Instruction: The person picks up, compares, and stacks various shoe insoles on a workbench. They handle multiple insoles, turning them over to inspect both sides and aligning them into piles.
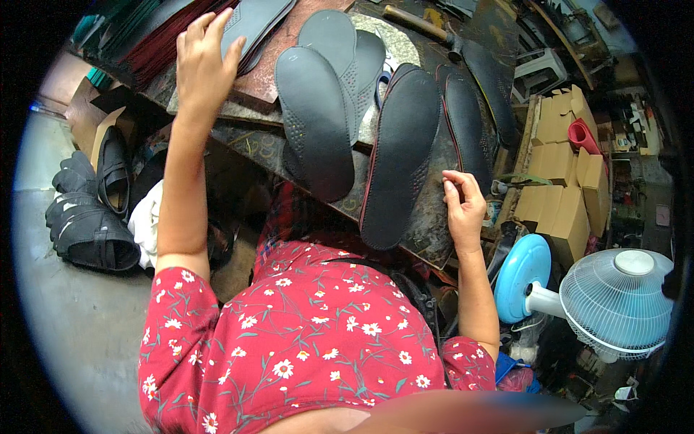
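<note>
My left hand (204,64) is open, its fingers apart, at the edge of a stack of grey insoles (254,27) at the far left of the workbench. In the middle lie several dark grey insoles with small perforations, the nearest one (312,119) overlapping the others. Beside them, a stack of black insoles (402,155) with reddish edges reaches past the bench's front edge. My right hand (465,206) is closed, thumb against the curled fingers, near another black insole pile (465,123). Whether something small is pinched there, I cannot make out.
A hammer (419,23) with a wooden handle lies at the back, by a pale round slab (396,42). Black sandals (94,231) stand at the left. Cardboard boxes (553,206) and a blue and white fan (614,304) are at the right.
</note>
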